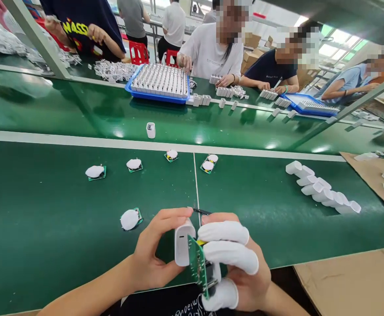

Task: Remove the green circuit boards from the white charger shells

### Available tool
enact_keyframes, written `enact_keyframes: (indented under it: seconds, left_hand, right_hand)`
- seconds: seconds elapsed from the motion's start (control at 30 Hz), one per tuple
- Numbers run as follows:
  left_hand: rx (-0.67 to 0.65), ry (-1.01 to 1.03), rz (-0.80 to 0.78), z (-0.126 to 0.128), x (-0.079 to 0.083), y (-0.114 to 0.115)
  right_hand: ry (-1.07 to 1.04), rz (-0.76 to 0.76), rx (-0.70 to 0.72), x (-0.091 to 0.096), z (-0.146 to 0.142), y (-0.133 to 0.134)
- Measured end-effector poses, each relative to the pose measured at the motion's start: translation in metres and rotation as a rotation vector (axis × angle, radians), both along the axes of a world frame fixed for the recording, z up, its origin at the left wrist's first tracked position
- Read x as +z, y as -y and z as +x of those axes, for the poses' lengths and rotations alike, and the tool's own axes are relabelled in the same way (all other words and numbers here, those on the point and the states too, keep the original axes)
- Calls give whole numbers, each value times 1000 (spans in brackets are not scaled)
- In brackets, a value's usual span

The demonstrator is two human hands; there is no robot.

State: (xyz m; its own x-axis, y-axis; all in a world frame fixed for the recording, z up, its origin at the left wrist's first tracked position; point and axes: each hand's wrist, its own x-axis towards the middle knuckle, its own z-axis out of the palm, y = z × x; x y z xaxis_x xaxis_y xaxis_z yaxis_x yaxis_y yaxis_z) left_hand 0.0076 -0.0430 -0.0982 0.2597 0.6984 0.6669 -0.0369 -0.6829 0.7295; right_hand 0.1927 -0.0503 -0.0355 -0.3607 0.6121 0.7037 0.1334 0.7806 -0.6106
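Observation:
My left hand [154, 254] grips a white plastic charger shell [182, 241], fingers curled round it, at the near edge of the green belt. My right hand [236, 263], with white finger cots on several fingers, pinches a green circuit board [198, 265] held upright against the shell's open side. A thin dark tool [202, 211] shows just above my right fingers. A circuit board with a white round pad [130, 219] lies on the belt just left of my left hand.
More padded boards [95, 171] [134, 164] [171, 155] [209, 163] lie across the belt. A row of white shells [323, 192] sits at right. One shell [150, 130] stands farther off. Blue trays [159, 83] and several seated people are beyond. Cardboard [349, 281] lies at lower right.

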Motion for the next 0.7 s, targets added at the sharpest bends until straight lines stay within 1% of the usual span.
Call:
enact_keyframes:
  seconds: [0.07, 0.13, 0.27, 0.4, 0.47, 0.53, 0.63, 0.7]
  left_hand:
    - [-1, 4, 23, 0, 1, 1]
    - [5, 15, 37, 1, 3, 3]
    - [14, 26, 10, 2, 6, 4]
    - [19, 8, 41, 2, 9, 3]
    - [29, 7, 44, 1, 9, 3]
    - [39, 6, 33, 1, 9, 3]
    - [41, -5, 27, 1, 10, 2]
    - [33, -1, 24, 1, 12, 1]
  right_hand:
    - [13, 17, -35, -3, -4, 4]
    - [41, -14, -60, -8, -4, 7]
    - [79, -75, -48, -15, -4, 16]
    - [32, -154, -89, -18, -8, 19]
    - [18, -166, -109, -20, -10, 20]
    - [25, -143, -119, -22, -10, 18]
    - [39, -53, -112, -23, -8, 17]
    - [30, -50, -108, -22, -9, 17]
